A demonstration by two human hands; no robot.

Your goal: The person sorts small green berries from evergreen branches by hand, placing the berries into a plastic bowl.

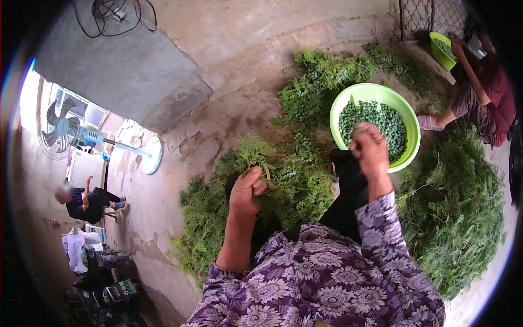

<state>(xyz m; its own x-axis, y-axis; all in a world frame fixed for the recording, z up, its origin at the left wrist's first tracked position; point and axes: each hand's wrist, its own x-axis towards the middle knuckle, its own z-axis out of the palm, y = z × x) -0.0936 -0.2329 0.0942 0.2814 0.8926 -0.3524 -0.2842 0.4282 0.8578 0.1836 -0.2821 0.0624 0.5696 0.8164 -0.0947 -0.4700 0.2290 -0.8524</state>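
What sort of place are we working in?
Possibly a household yard or plain workroom: heaps of green branches lie on the worn floor, a light-green basin holds small green pieces, and a pedestal fan stands nearby.

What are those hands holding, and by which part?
The left hand grips a green sprig, apparently by the stem; whether the right hand holds anything can't be told.

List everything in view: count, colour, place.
Near basin: one, lime, right of centre
Far basin: one, lime, top right
Berry-like pieces: many, green, in near basin
Branches: piles, green, centre and right
Sprigs: uncounted, green, in left hand
Fan: one, pale blue, left
Co-worker: one, maroon top, right
Sitter: one, dark clothes, left
Wires: uncounted, black, top left
Clutter: uncounted, dark, bottom left
Left hand: one, bare, centre
Right hand: one, bare, over near basin
Sleeves: two, purple, bottom
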